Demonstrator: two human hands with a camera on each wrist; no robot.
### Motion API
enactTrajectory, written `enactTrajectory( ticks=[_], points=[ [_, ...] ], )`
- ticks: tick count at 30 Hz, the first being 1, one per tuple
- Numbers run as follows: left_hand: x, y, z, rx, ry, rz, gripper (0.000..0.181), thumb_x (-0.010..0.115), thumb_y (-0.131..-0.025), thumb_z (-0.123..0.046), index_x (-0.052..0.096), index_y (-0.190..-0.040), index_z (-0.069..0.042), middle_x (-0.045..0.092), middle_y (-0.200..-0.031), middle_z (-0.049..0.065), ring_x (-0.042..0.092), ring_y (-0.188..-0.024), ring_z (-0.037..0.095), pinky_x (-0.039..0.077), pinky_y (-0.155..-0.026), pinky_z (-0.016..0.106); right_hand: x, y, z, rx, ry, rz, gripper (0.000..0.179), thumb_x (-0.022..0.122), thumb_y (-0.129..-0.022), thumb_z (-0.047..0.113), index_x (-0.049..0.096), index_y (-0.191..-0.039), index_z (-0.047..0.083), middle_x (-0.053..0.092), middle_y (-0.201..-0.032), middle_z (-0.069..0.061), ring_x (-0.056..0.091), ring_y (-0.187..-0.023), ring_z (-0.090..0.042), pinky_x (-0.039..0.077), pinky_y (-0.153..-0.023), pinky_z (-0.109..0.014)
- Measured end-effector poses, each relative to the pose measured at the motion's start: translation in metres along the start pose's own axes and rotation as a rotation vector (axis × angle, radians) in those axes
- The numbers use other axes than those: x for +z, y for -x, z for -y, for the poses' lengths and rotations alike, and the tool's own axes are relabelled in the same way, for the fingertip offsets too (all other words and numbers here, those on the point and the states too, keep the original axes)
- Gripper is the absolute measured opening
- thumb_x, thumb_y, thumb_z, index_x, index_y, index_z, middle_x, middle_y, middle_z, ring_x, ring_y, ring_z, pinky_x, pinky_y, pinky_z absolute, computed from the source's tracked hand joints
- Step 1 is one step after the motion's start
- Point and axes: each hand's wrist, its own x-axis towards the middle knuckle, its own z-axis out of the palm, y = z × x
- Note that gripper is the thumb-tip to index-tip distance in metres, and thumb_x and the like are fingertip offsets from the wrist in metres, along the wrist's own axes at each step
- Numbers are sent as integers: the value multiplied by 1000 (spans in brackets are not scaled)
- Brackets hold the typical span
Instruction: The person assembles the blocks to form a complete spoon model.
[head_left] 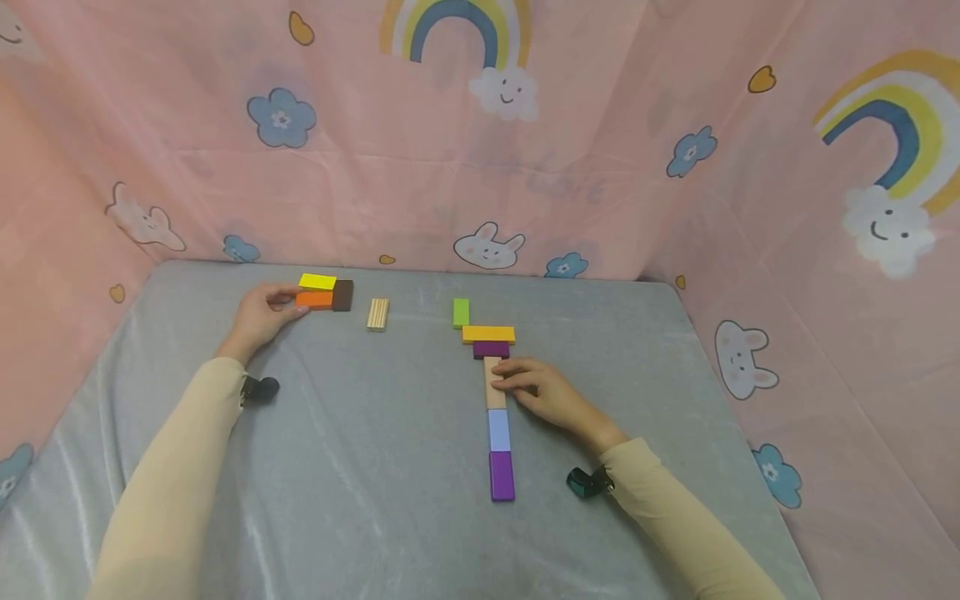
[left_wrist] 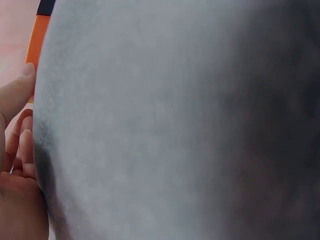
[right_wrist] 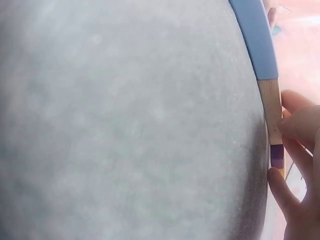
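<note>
My left hand point(head_left: 258, 321) pinches an orange block point(head_left: 315, 301) at its left end, the thumb along its near side. Behind it lies a yellow block point(head_left: 318, 282), and a dark brown block point(head_left: 342, 295) stands against their right ends. In the left wrist view, the thumb point(left_wrist: 22, 85) presses on the orange block. My right hand point(head_left: 551, 393) rests its fingertips on a plain wooden block point(head_left: 494, 396). That block lies in a column between a dark purple block point(head_left: 491, 350) and a light blue block point(head_left: 498, 430).
A bright purple block point(head_left: 502, 477) forms the column's near end. Beyond its far end lie an orange-yellow block point(head_left: 488, 335) and a green block point(head_left: 461, 312). A striped wooden block point(head_left: 378, 315) lies between the groups. Grey cloth point(head_left: 375, 467) covers the table; pink curtains point(head_left: 585, 183) surround it.
</note>
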Motion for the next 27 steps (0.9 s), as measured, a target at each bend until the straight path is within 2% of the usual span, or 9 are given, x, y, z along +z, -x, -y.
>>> enactTrajectory(
  ticks=[10, 19, 27],
  points=[
    [0, 0, 0, 12, 13, -31, 44, 71, -92, -16, 60, -130, 1, 57, -133, 27, 57, -120, 42, 47, -103, 54, 1, 0, -2, -5, -7, -7, 29, 64, -93, 0, 74, -116, 13, 65, -133, -3, 56, -131, -27, 44, -111, -48],
    [-3, -1, 1, -19, 25, -39, 47, 71, -92, -24, 60, -131, -1, 61, -131, 26, 59, -118, 40, 47, -103, 53, 1, -1, -1, -11, -7, -1, 30, 63, -93, 0, 74, -117, 13, 65, -133, -3, 57, -131, -27, 45, -111, -48],
    [-9, -1, -3, -24, 49, -22, 50, 69, -93, -30, 59, -134, -5, 61, -134, 23, 59, -121, 36, 49, -101, 48, -1, 0, 0, 17, -34, 8, 29, 62, -94, 3, 74, -118, 15, 64, -134, -1, 56, -132, -26, 44, -112, -48]
  ],
)
